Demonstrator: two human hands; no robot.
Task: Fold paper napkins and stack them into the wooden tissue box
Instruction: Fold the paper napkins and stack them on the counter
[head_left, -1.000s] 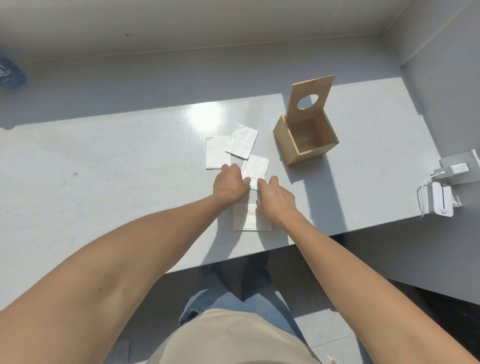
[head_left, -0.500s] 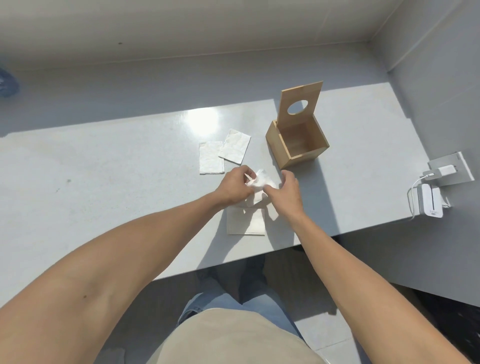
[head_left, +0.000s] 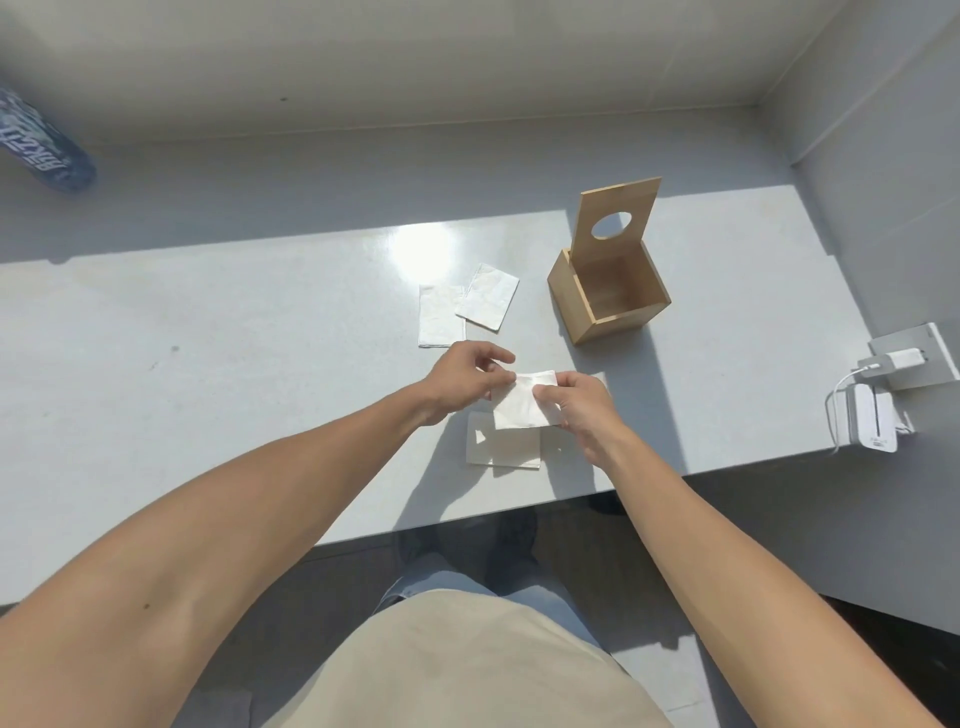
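Note:
I hold a white paper napkin (head_left: 519, 402) just above the table, my left hand (head_left: 460, 376) pinching its upper left corner and my right hand (head_left: 576, 402) gripping its right edge. Under it, a folded napkin (head_left: 501, 447) lies flat near the table's front edge. Two more white napkins (head_left: 470, 306) lie overlapping farther back. The wooden tissue box (head_left: 608, 299) stands to the right of them, open and looking empty inside, with its lid (head_left: 615, 215) raised upright, a round hole in it.
The grey table (head_left: 208, 364) ends at a front edge just below my hands. A white charger and cable (head_left: 872, 400) sit at the right edge by a wall socket. A dark patterned bottle (head_left: 36, 143) lies at the far left.
Both hands lifted the napkin that lay pressed on the table and spread it out between them, slightly nearer to me and to the right. The other napkins and the box stayed put.

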